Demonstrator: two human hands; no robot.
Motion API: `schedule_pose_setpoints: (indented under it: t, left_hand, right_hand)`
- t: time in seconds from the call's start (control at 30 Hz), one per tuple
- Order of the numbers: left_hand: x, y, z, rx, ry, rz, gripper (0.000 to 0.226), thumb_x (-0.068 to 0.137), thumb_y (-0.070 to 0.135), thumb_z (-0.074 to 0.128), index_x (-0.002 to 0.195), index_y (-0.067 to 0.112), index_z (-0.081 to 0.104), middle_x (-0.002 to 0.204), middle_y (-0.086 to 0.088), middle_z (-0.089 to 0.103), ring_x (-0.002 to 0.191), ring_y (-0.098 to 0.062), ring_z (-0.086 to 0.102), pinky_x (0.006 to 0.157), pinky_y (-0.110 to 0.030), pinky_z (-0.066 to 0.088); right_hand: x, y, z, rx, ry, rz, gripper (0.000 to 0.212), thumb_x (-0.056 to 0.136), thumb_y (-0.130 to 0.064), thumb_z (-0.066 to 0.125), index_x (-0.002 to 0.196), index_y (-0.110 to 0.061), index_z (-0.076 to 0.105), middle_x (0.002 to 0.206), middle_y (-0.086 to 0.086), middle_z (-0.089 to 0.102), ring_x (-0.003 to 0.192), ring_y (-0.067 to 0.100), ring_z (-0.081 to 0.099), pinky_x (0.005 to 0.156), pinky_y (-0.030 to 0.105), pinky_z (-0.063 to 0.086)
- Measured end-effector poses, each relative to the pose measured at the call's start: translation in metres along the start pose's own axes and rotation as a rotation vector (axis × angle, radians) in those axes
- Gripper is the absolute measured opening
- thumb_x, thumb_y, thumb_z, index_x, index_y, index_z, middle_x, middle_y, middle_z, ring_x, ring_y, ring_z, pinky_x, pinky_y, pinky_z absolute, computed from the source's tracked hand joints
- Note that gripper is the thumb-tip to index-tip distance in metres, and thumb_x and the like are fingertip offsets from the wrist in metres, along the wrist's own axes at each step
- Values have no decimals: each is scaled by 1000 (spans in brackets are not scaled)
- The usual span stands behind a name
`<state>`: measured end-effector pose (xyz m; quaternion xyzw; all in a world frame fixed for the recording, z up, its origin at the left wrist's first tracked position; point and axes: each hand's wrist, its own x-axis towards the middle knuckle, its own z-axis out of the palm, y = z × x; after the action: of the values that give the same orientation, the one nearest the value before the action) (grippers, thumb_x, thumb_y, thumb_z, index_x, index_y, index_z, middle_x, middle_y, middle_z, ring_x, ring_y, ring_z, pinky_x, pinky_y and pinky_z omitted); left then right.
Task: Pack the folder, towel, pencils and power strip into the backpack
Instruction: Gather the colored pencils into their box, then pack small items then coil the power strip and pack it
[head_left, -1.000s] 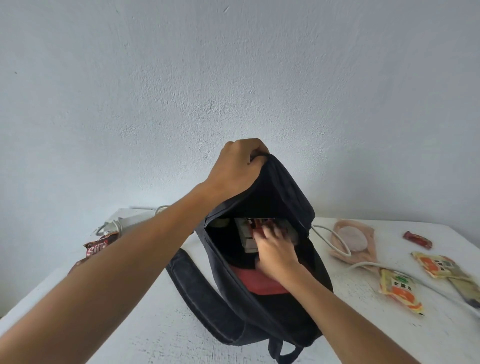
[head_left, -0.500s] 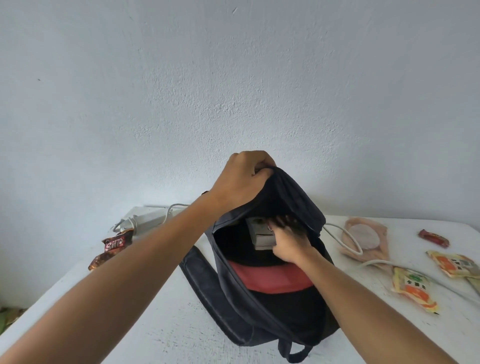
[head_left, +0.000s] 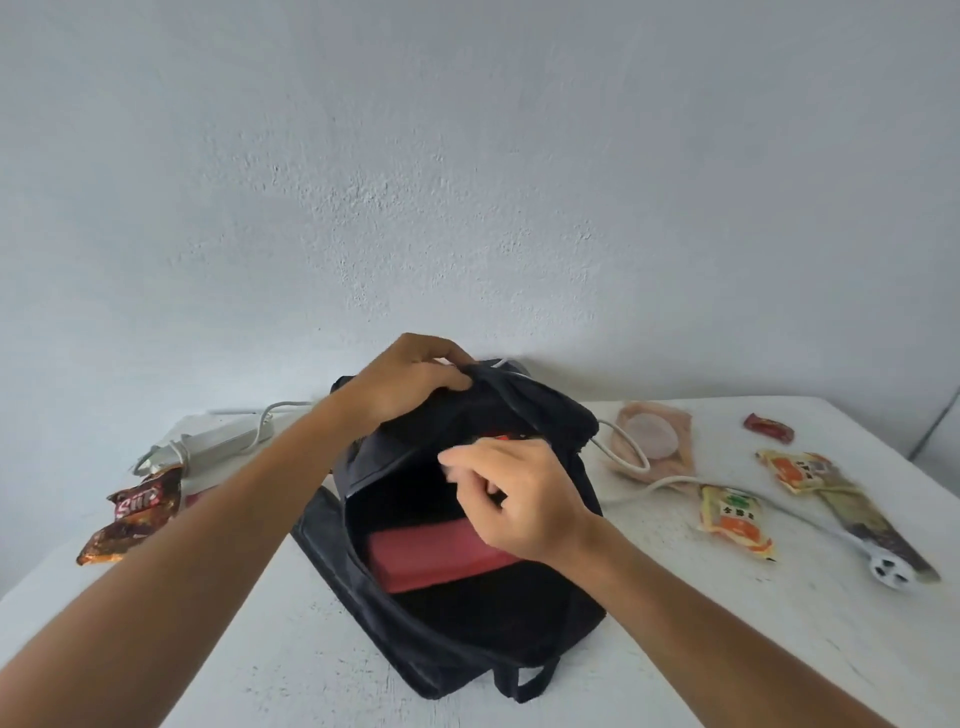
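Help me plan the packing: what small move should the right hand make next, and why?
Probably reach right for the white cord trailing out of the backpack and feed it in. The left hand holds the top edge open, and the right hand sits at the mouth, apparently empty.

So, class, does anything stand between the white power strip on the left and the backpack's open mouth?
Yes. The left hand grips the backpack's top edge, so its forearm crosses between the power strip and the mouth; the right hand hovers over the opening itself.

"Silk" on brown wrapper (head_left: 136, 512)
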<state>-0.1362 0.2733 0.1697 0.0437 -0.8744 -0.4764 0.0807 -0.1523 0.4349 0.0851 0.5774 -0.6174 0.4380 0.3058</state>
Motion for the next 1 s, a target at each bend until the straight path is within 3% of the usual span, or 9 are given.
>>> schedule_pose_setpoints:
  t: [0.17, 0.3, 0.4, 0.5, 0.6, 0.7, 0.77, 0.9, 1.0]
  left_hand:
    - [1, -20, 19, 106, -409, -21, 18, 74, 11, 64, 87, 21, 73, 60, 2, 49, 52, -10, 38, 46, -17, 32]
    - [-2, -32, 41, 110, -699, -74, 18, 82, 14, 71, 97, 25, 70, 73, 4, 66, 67, -11, 62, 62, -23, 50]
    - [6, -41, 65, 69, -557, -21, 35, 71, 31, 72, 102, 17, 67, 88, -12, 70, 80, -21, 68, 72, -36, 57]
    - [21, -52, 95, 168, -276, 148, 24, 69, 32, 72, 91, 24, 68, 83, 0, 72, 79, -13, 67, 81, -43, 56]
    - [26, -63, 129, 412, -109, 367, 27, 74, 39, 69, 99, 34, 64, 104, 12, 66, 102, -9, 57, 91, -42, 49]
    - [27, -69, 165, 736, -101, 397, 68, 71, 67, 49, 133, 38, 48, 149, 3, 34, 141, -22, 21, 112, -54, 23]
    - [30, -75, 182, 864, -156, 353, 81, 70, 75, 30, 142, 38, 36, 158, 1, 14, 147, -25, 3, 114, -60, 3]
    - [32, -97, 200, 998, -134, 436, 71, 79, 72, 31, 130, 29, 56, 147, -7, 43, 139, -32, 33, 110, -65, 8]
    - [33, -111, 208, 1073, -134, 490, 61, 84, 67, 38, 122, 26, 63, 132, -6, 58, 127, -31, 50, 105, -68, 23]
  right_hand:
    - [4, 1, -26, -6, 151, 36, 15, 81, 10, 56, 84, 7, 70, 51, 2, 47, 41, 13, 37, 41, 25, 35]
    - [-16, 11, -38, -40, 131, 165, 15, 82, 8, 56, 85, 5, 70, 57, 4, 56, 43, 15, 42, 44, 21, 36]
    - [-32, 18, -45, -73, 123, 255, 14, 85, 5, 56, 86, 4, 70, 59, 7, 57, 45, 11, 41, 46, 17, 34]
    - [-46, 25, -57, -122, 123, 329, 13, 83, 5, 58, 87, 3, 70, 63, 6, 59, 51, -6, 34, 55, 5, 28]
    - [-70, 43, -71, -215, 71, 430, 14, 84, 2, 60, 92, -2, 70, 75, 2, 64, 59, -9, 43, 57, 7, 37]
    - [-104, 69, -88, -326, -9, 620, 17, 86, -6, 62, 101, -9, 70, 90, 2, 69, 79, 7, 61, 66, 18, 52]
    - [-127, 86, -100, -415, -96, 771, 24, 86, -6, 61, 109, -8, 68, 103, 5, 68, 96, 16, 63, 78, 19, 50]
    - [-158, 107, -115, -420, -255, 948, 35, 87, -4, 58, 122, -7, 62, 120, 7, 61, 116, 20, 54, 91, 19, 45]
    - [-154, 112, -107, -360, -248, 861, 34, 85, 1, 57, 117, -7, 64, 116, 7, 62, 113, 19, 56, 90, 14, 41]
